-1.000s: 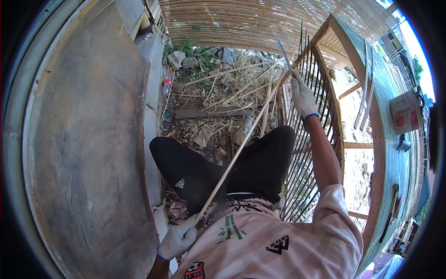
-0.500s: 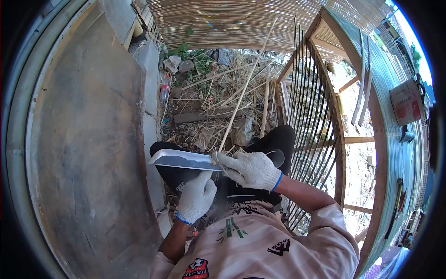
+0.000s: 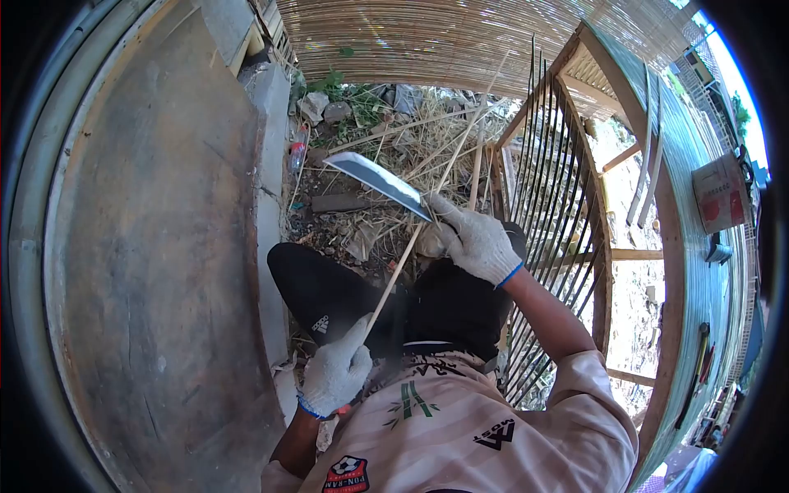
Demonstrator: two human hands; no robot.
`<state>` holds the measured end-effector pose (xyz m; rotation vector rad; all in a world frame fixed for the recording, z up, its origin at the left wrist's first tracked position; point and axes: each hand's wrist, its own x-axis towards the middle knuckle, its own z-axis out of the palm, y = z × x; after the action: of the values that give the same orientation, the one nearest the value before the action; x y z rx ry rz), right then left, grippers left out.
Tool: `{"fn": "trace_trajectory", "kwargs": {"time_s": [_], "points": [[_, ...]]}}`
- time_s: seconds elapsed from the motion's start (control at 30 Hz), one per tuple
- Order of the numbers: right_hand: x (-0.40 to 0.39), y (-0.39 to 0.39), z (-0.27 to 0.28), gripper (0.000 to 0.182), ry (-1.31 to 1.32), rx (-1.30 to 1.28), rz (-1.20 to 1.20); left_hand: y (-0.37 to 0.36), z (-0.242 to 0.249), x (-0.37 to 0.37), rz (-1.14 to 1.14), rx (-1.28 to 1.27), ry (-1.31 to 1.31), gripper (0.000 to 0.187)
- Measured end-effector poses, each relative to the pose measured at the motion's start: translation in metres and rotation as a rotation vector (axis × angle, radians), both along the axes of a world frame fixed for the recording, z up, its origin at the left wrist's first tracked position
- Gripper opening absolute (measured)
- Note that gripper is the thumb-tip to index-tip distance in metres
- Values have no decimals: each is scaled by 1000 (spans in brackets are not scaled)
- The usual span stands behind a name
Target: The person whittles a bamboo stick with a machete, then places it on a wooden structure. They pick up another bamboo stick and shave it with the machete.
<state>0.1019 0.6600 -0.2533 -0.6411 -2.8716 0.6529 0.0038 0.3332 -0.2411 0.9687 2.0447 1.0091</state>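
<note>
My left hand (image 3: 335,374) grips strip (image 3: 396,275), lower centre; right hand (image 3: 481,244) clamped on knife (image 3: 380,182). Likely shaving; next stroke wants shallow blade.

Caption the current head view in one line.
Gloved left hand holds a thin stick while the gloved right hand holds a broad blade across it, above scattered dry straw.

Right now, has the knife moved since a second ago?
Yes, leftward: the knife, beside the barred frame then, now overlaps the plank on the ground in this view.
</note>
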Motion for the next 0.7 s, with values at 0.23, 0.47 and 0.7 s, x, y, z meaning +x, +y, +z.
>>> {"fn": "trace_trajectory", "kwargs": {"time_s": [0.23, 0.47, 0.7], "points": [[2, 21, 14, 55, -39, 66, -18, -18, -5, 4, -16, -9, -10, 54], [-12, 48, 17, 56, -112, 40, -167, -36, 27, -2, -28, -141, -133, 54], [-1, 137, -11, 65, 119, -105, -495, -104, -21, 21, -102, -129, -95, 54]]}}
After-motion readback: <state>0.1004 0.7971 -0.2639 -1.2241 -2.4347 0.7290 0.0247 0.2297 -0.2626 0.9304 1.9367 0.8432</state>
